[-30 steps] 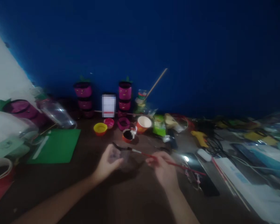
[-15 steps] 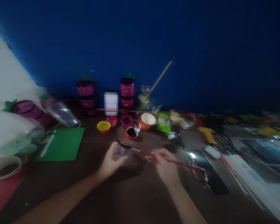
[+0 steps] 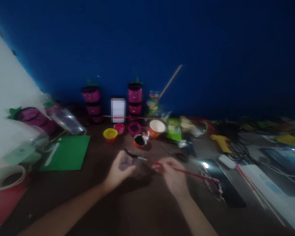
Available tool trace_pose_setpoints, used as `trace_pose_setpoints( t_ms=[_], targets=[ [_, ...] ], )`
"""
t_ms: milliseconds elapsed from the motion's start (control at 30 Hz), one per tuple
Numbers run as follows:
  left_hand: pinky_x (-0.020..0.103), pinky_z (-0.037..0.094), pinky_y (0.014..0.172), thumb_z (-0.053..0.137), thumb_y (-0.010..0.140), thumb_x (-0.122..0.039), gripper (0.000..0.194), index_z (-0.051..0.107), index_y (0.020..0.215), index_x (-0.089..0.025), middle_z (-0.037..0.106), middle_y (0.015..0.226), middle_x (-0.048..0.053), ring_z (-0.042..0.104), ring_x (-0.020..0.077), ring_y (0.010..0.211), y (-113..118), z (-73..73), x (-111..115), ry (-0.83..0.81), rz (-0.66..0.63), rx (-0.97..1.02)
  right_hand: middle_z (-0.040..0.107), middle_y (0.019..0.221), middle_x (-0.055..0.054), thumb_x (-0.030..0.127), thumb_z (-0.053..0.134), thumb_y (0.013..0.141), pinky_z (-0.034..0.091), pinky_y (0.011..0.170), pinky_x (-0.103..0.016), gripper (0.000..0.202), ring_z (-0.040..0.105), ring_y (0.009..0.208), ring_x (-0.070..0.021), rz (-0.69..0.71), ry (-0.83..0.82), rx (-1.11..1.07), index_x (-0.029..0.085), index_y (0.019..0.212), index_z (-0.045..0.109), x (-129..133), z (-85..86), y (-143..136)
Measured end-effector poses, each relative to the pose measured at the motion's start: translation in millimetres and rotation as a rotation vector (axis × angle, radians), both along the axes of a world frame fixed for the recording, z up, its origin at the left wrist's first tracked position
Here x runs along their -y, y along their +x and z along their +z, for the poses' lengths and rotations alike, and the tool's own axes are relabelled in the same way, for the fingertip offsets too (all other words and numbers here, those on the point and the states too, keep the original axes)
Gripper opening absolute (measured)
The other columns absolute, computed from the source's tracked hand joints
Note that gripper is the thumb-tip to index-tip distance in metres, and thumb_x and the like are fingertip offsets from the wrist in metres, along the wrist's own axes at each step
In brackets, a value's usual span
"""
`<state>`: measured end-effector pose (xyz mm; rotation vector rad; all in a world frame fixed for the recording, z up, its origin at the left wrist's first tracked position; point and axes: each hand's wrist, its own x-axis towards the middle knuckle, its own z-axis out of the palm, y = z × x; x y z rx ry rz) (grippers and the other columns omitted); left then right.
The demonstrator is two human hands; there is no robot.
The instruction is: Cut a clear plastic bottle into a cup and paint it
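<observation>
My right hand point(image 3: 173, 175) is closed around the red handle of a long paintbrush point(image 3: 194, 173). The brush points left, and its dark, bent bristles reach over my left hand point(image 3: 120, 170). The fingers and thumb of that hand curl round a clear plastic piece point(image 3: 129, 162), blurred and see-through, so its kind cannot be told. Beyond the hands stands a small cup of black paint point(image 3: 139, 141) with a torn white rim. Close by it are a yellow paint cup point(image 3: 110, 134), a pink paint cup point(image 3: 119, 128) and a purple ring point(image 3: 134, 128).
Purple stacked containers with faces point(image 3: 135, 98) stand against the blue wall. A plastic bottle point(image 3: 67, 119) and green sheet point(image 3: 66, 152) lie left. A white-lined paper cup point(image 3: 157, 128) stands behind the paint. Rightward are a yellow glue gun point(image 3: 221, 143), cables and a black phone-like slab point(image 3: 232, 193).
The whole view has shifted slightly. My hands hold nearly the same pose, with the brush still across the left hand.
</observation>
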<state>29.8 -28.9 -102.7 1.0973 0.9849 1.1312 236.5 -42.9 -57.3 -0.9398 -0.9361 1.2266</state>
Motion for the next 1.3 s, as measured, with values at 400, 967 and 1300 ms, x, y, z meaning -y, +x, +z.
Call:
trace_pose_setpoints(
  t_ms=[400,967,1300],
  targets=[
    [0.025,0.048,0.066,0.073,0.066,-0.040,0.049,0.052,0.104,-0.020,0.057,0.088,0.004,0.056,0.0159,0.079,-2,3.7,0,-0.005,0.006,-0.011,0.068,0.060,-0.002,0.025,0.071,0.069,0.053,0.056,-0.027,0.008,0.067,0.058,-0.0157,-0.012,-0.049,-0.029,0.018,0.067,0.067,-3,-4.1,0],
    [0.022,0.048,0.059,0.070,0.070,-0.040,0.050,0.047,0.110,-0.020,0.054,0.088,0.002,0.052,0.0123,0.072,-2,11.2,0,-0.048,-0.035,0.033,0.069,0.060,-0.001,0.026,0.072,0.067,0.051,0.053,-0.025,0.009,0.067,0.057,-0.0159,-0.024,-0.086,-0.075,0.018,0.067,0.066,-7,2.3,2],
    [0.023,0.049,0.058,0.068,0.072,-0.040,0.043,0.049,0.103,-0.017,0.056,0.084,0.002,0.053,0.0110,0.065,-1,18.3,0,-0.056,-0.014,0.049,0.069,0.060,-0.002,0.023,0.071,0.066,0.050,0.053,-0.024,0.007,0.067,0.057,-0.0157,-0.031,-0.111,-0.106,0.018,0.065,0.066,-10,2.6,3]
  ],
)
